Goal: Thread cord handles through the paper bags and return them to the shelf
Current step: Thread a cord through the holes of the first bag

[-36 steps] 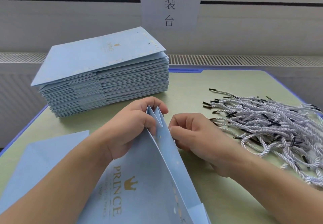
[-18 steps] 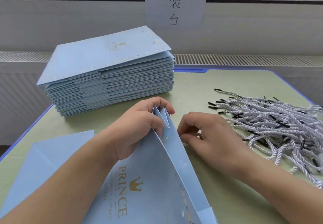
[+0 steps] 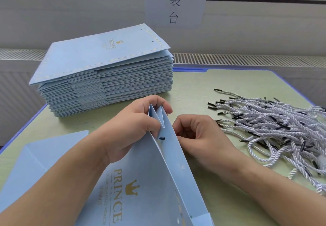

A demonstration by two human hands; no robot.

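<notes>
Head view, nearest first: a pale blue paper bag (image 3: 141, 190) printed PRINCE with a gold crown lies at the near edge of the green table (image 3: 220, 88), its mouth pointing away from the person and its top edges spread apart. The left hand (image 3: 134, 125) grips the far top corner of that bag, thumb on the near panel and fingers curled over the folded gusset, holding the panels open. A dark cord tip (image 3: 162, 138) pokes through a punched hole in the right-hand panel, just beside the left thumb. The right hand (image 3: 199, 134) sits against the outer side of that panel, its fingers curled inward at the hole; whatever they pinch is hidden behind the paper. Another flat blue bag (image 3: 35, 164) lies to the left, partly under the left forearm. Further right, a loose heap of white twisted cords (image 3: 273, 130) with black tips rests on the table. Beyond, at the far left, stands a tall stack of flat bags (image 3: 105, 77). A paper sign (image 3: 176, 1) hangs on the wall behind.
</notes>
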